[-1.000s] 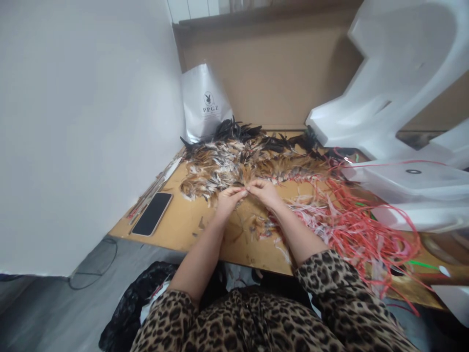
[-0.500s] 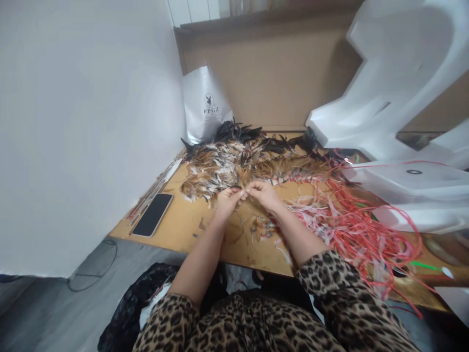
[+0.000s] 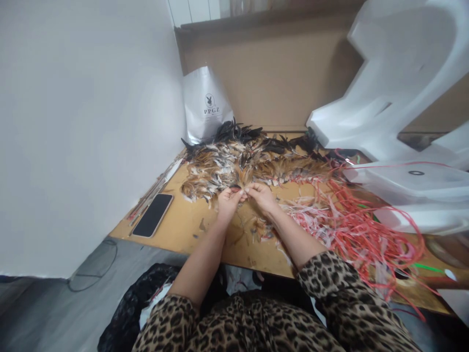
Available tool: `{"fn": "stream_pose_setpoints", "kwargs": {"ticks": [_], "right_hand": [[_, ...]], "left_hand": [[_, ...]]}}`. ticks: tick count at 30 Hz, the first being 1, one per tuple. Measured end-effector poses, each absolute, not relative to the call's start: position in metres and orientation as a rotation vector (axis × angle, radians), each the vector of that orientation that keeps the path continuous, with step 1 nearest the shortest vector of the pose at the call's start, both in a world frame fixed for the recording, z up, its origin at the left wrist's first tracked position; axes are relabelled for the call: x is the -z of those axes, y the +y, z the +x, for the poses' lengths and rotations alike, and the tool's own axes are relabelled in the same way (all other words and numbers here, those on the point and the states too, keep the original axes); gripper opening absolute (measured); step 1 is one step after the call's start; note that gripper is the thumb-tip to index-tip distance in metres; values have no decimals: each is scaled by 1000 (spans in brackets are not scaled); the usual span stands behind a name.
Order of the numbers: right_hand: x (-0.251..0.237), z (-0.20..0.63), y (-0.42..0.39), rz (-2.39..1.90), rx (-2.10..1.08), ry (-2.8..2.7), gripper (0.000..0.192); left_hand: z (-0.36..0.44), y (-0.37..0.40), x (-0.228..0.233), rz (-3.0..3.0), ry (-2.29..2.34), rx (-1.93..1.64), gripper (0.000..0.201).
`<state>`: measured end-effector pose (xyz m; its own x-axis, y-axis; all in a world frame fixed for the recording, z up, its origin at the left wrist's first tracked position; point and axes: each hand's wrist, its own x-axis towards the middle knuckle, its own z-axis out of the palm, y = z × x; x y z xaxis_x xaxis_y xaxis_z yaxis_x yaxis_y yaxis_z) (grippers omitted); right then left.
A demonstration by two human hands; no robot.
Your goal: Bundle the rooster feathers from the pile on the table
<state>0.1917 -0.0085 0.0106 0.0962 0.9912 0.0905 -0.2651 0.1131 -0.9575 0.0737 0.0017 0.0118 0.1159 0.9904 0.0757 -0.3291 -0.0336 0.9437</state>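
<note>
- Hands first, in the head view: our left hand and right hand meet fingertip to fingertip at mid-frame, both pinched on a small tuft of feathers at the near edge of the heap.
- We judge both hands closed in a fine pinch on that tuft rather than clenched; whether a string runs between the fingers is too small to tell.
- The heap of brown, white and black feathers spreads across the table just above the hands, reaching back to a white bag at upper centre.
- Red strings tangle to the right of the hands, trailing off toward the lower right edge.
- A phone lies at the left edge of the table, well apart from the hands; thin sticks lie just beyond it.
- White foam pieces fill the upper right.
- We judge the step in hand to be gathering or sorting a few feathers into one tuft; the next move would call for keeping the quills aligned and pinched tight so none slip.
</note>
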Motion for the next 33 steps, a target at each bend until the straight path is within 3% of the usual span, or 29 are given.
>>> {"fn": "stream_pose_setpoints", "kwargs": {"ticks": [9, 16, 26, 33], "right_hand": [[-17, 192, -13, -1080, -1088, -1119, 24], [-9, 189, -9, -961, -1222, -1001, 26], [-26, 201, -15, -1144, -1020, -1286, 20], [-26, 199, -17, -1064, -1131, -1293, 23]], "left_hand": [[71, 3, -10, 1123, 824, -1322, 29], [68, 8, -7, 1113, 750, -1239, 30], [67, 11, -3, 1103, 788, -1246, 28], [66, 9, -2, 931, 701, -1167, 34]]}}
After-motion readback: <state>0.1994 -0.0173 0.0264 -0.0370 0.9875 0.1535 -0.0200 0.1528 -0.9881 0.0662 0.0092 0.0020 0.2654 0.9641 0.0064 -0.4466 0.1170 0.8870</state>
